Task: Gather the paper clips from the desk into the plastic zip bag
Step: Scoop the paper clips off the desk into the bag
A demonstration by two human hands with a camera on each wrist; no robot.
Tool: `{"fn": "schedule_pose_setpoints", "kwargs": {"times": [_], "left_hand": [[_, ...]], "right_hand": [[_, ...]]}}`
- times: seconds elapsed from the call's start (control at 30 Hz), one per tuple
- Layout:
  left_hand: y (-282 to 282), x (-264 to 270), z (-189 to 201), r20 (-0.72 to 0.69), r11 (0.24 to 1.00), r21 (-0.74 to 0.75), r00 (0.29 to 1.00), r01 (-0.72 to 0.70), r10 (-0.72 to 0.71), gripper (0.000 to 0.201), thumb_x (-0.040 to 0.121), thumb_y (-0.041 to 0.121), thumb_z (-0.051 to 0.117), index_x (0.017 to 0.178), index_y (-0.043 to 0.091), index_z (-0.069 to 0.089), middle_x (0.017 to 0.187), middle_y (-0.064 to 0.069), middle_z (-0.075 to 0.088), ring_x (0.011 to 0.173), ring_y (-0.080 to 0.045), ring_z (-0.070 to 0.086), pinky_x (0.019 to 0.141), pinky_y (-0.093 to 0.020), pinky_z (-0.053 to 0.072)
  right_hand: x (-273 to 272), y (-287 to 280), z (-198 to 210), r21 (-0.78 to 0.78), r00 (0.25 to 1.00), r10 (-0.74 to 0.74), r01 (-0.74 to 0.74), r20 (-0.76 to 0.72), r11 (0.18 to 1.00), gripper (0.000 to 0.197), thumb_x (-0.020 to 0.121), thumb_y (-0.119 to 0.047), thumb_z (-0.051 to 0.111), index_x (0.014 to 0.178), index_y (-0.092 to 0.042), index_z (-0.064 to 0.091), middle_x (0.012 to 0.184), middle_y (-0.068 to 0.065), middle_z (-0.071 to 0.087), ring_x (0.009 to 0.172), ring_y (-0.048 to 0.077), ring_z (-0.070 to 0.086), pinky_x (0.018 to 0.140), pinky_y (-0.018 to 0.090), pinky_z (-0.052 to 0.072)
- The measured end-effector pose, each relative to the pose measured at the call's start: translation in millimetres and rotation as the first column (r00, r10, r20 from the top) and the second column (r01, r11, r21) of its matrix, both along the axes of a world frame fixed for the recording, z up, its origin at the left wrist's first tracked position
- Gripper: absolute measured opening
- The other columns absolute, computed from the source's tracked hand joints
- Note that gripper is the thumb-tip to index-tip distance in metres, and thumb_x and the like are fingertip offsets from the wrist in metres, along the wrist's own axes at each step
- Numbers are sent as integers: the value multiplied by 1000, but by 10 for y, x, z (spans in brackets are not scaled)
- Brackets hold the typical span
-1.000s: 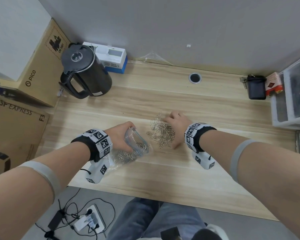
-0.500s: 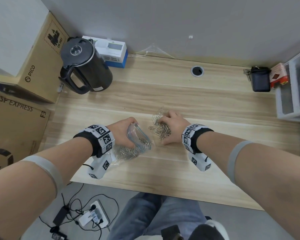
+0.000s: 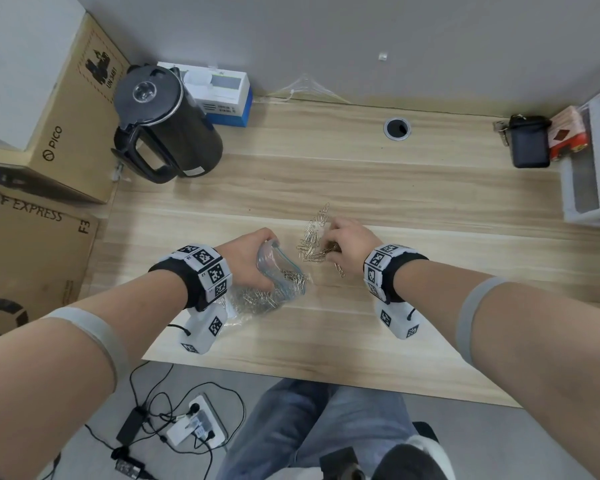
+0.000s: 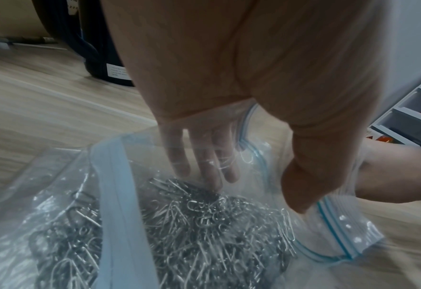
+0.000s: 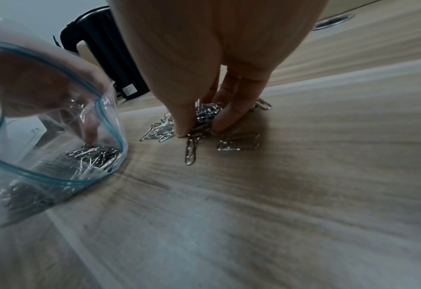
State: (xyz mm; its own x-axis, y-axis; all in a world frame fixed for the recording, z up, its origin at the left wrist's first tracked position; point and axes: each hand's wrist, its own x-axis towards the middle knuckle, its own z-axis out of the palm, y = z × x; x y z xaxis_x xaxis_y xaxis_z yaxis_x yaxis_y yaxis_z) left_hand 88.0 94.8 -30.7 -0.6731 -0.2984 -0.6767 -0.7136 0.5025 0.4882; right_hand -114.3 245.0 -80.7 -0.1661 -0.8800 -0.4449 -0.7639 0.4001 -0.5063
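Note:
A clear plastic zip bag (image 3: 278, 271) with a blue seal lies on the wooden desk (image 3: 326, 334), its mouth held wide by my left hand (image 3: 248, 259), fingers inside the bag (image 4: 204, 164) and thumb (image 4: 303, 185) over the rim. Many silver paper clips (image 4: 204, 224) fill the bag. Just right of it a loose pile of paper clips (image 3: 312, 237) lies on the desk. My right hand (image 3: 347, 244) sits on that pile, thumb and fingers (image 5: 225, 115) pinching a bunch of clips (image 5: 207, 112) against the wood. A few clips (image 5: 238, 143) lie apart near the fingertips.
A black kettle (image 3: 163, 123) stands at the back left beside a white and blue box (image 3: 222, 95). A cable hole (image 3: 397, 128) is at the back centre. A black pouch (image 3: 530, 142), a red box (image 3: 568, 136) and white drawers (image 3: 593, 157) sit at the right.
My right hand has closed its fingers round a bunch of clips in the pile. The left hand keeps holding the bag open in about the same place.

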Motion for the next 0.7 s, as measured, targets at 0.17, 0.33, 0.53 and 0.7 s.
{"fn": "schedule_pose_setpoints", "kwargs": {"times": [0.17, 0.33, 0.53, 0.7], "left_hand": [[-3, 0, -11, -12, 1000, -3, 1000, 4, -4, 75, 64, 25, 86, 126, 27, 44, 96, 4, 59, 71, -8, 59, 52, -21, 43], [-11, -15, 10, -17, 1000, 0, 1000, 0, 0, 78, 64, 26, 87, 128, 24, 44, 98, 7, 58, 78, -8, 59, 58, -22, 44], [10, -34, 53, -16, 1000, 13, 1000, 4, -4, 80, 63, 24, 88, 129, 25, 42, 102, 4, 62, 83, -11, 64, 62, -24, 52], [15, -62, 99, -32, 1000, 14, 999, 7, -6, 80, 60, 25, 88, 125, 25, 42, 102, -1, 64, 88, -18, 66, 75, -40, 59]], "right_hand": [[-25, -36, -6, -16, 998, -55, 55, 26, 998, 16, 83, -11, 70, 96, -19, 75, 100, -2, 61, 104, 23, 60, 83, 23, 39], [-92, -66, 139, 26, 996, -90, 90, 17, 996, 17, 85, -11, 67, 99, -15, 76, 102, 0, 72, 98, 18, 65, 78, 17, 39], [-110, -164, 412, 37, 977, -179, 176, 119, 984, 19, 79, -23, 81, 96, -15, 77, 95, -3, 72, 87, 11, 64, 82, 23, 51], [103, -355, 602, 31, 960, -115, 111, 257, 993, 14, 76, -12, 79, 90, -15, 78, 90, -3, 75, 83, 13, 69, 84, 26, 56]]}}
